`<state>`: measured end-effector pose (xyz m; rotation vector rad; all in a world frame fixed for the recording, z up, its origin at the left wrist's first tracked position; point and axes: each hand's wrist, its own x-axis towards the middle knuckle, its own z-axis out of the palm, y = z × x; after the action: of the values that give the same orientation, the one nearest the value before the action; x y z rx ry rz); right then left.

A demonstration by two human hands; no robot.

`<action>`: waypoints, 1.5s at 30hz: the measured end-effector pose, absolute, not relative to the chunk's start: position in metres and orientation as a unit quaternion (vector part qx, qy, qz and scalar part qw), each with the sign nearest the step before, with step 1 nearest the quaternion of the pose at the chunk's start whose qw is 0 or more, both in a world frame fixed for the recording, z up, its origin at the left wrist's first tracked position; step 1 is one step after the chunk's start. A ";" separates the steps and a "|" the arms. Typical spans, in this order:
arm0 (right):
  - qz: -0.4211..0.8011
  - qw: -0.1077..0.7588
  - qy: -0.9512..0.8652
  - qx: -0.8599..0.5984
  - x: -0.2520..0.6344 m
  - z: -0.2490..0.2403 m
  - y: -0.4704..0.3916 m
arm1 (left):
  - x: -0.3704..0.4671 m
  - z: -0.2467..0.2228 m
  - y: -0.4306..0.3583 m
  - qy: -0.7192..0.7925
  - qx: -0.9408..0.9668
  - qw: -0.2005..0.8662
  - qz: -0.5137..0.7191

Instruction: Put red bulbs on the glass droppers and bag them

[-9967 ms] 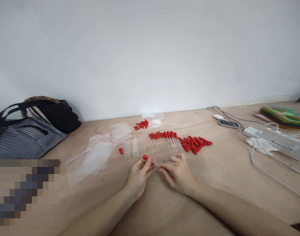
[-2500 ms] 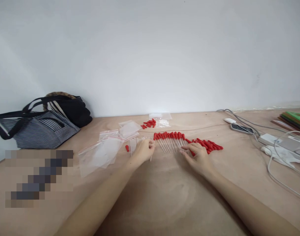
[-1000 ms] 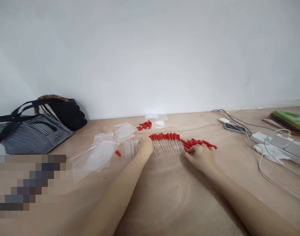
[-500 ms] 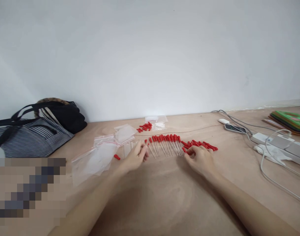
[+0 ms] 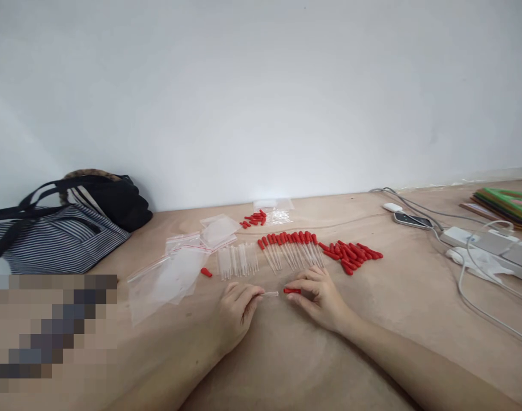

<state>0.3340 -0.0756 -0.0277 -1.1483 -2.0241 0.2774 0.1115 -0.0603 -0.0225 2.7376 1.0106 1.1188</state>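
Pinched in my left hand is a clear tube, its end pointing right. My right hand grips a red rubber bulb between thumb and fingers, a small gap from the tube. Beyond my hands lies a row of clear droppers with red bulbs. Left of that row are several bare clear tubes. Loose red bulbs are heaped to the right, and a single red bulb lies left of the bare tubes.
Clear zip bags lie at the left, beside a striped bag. More red bulbs sit near the wall. On the right are a phone-like device, a power strip, cables and coloured sheets.
Both hands have drawn back towards me and closer together, the left from the tubes with one tube, the right from the heap with a bulb. The bare tubes are now uncovered.
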 end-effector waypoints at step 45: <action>-0.092 0.458 -0.815 -0.343 0.319 -0.028 -0.086 | 0.122 -0.021 -0.065 0.285 0.903 -0.033 0.321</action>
<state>0.3194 -0.0862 -0.0283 -0.8462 -2.0079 -0.2273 0.1223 -0.0651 -0.0211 2.8973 0.9137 1.0299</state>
